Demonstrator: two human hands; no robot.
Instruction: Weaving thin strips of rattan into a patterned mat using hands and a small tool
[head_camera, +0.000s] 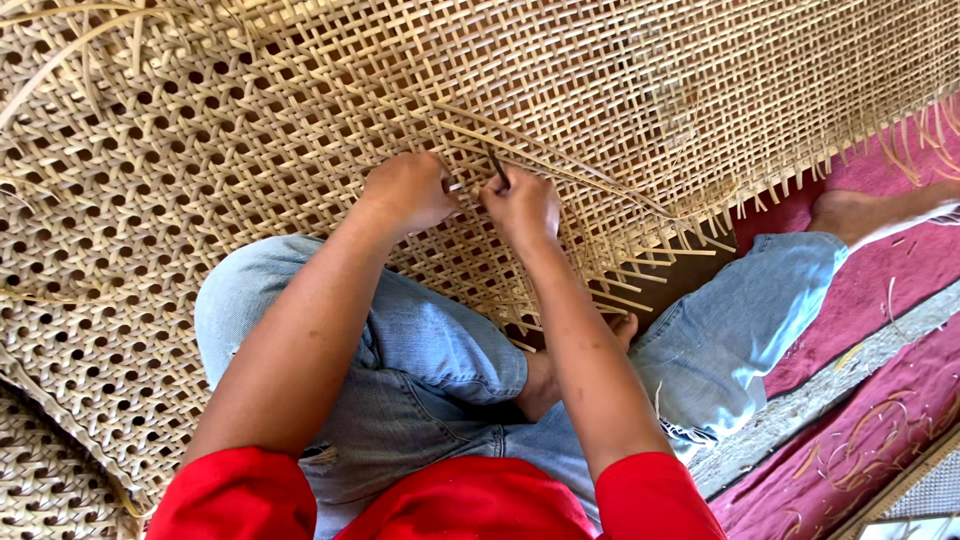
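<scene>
Magenta floor mat (880, 290) with a pale stripe lay under everything, scattered with short cane offcuts (880, 420). Person sat cross-legged on it in light blue jeans (440, 370) and a red top (460, 505), bare feet showing. Large pale woven cane sheet with open octagonal holes (200, 150) was spread over the lap and knees, so the working edge sat within easy reach of both hands. Unfinished edge of the sheet ran down to the right, loose strand ends (640, 270) sticking out past the weave.

Left hand (408, 190) was closed, fingers pinched on the weave, probably holding strands steady right beside the working spot. Right hand (522, 205) was closed round a thin dark metal awl-like tool (497, 165), its tip poking up into the mesh just above the knuckles. Hands were nearly touching, likely because one fixed the strand while the other pried a gap. Long loose cane strand (560, 165) ran from between the hands out toward the right. More woven cane sheet (50, 480) lay folded at lower left, overlapping the main piece.
</scene>
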